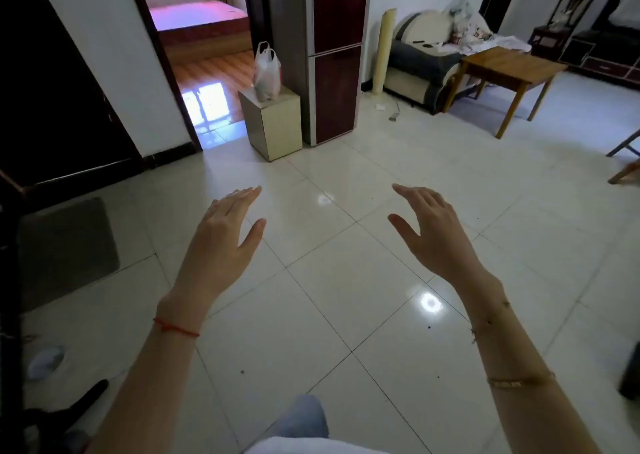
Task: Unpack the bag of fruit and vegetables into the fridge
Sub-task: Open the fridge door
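A white plastic bag (267, 73), its contents dimly visible, stands upright on a small beige cabinet (273, 126) across the room. Right beside it stands the tall dark-red fridge (336, 55), both doors closed. My left hand (225, 232) and my right hand (431, 228) are stretched out in front of me over the tiled floor, fingers straight, palms down, holding nothing. Both hands are far from the bag and the fridge.
An open doorway (204, 66) to a bedroom lies left of the cabinet. A wooden table (509, 69) and a sofa (422, 62) stand at the back right. A dark mat (65, 249) lies on the floor at the left. Glossy white tiles stretch between me and the fridge.
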Action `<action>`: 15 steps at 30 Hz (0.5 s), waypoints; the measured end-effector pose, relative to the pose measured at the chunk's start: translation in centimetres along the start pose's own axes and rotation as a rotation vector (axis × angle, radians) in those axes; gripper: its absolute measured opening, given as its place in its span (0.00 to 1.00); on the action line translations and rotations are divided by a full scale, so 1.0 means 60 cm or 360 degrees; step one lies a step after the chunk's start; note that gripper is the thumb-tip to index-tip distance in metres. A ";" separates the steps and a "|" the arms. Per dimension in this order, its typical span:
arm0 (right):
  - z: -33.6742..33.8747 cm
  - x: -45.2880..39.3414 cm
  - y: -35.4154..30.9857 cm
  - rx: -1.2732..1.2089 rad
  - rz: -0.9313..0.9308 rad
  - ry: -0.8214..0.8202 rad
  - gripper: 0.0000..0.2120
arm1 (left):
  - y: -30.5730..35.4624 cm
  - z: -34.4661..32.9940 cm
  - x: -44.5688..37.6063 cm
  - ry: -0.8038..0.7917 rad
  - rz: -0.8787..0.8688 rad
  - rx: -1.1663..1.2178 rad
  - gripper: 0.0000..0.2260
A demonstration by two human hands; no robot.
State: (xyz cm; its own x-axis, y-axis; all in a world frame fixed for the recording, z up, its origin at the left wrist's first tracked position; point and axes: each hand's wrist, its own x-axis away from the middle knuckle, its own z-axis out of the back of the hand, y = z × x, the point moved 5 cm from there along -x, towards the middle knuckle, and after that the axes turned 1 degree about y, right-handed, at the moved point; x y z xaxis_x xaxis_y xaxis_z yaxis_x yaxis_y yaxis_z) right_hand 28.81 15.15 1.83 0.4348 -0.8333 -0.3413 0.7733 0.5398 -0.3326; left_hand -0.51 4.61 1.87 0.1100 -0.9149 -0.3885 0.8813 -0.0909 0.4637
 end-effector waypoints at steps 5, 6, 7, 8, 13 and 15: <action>-0.034 -0.057 0.034 -0.0026 -0.0048 -0.0060 0.25 | -0.021 -0.046 -0.051 -0.0049 0.0087 0.0011 0.22; -0.044 -0.071 0.042 -0.0026 -0.0047 -0.0065 0.25 | -0.027 -0.057 -0.064 -0.0061 0.0091 0.0013 0.22; -0.056 -0.086 0.051 -0.0027 -0.0045 -0.0069 0.25 | -0.035 -0.069 -0.078 -0.0069 0.0090 0.0015 0.22; -0.069 -0.103 0.062 -0.0033 -0.0054 -0.0081 0.25 | -0.046 -0.080 -0.095 -0.0078 0.0099 0.0023 0.23; -0.148 -0.215 0.113 -0.0059 -0.0087 -0.0167 0.25 | -0.109 -0.142 -0.207 -0.0159 0.0161 0.0053 0.24; -0.172 -0.277 0.134 -0.0064 -0.0099 -0.0184 0.25 | -0.135 -0.161 -0.265 -0.0172 0.0173 0.0070 0.24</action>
State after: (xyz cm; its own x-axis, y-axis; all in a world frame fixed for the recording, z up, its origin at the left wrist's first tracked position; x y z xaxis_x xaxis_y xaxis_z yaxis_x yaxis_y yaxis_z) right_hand 23.04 34.59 -4.24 0.4387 -0.8722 -0.2164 0.7824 0.4892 -0.3855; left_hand -4.96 23.72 -3.41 0.1517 -0.9570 -0.2474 0.8456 -0.0039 0.5338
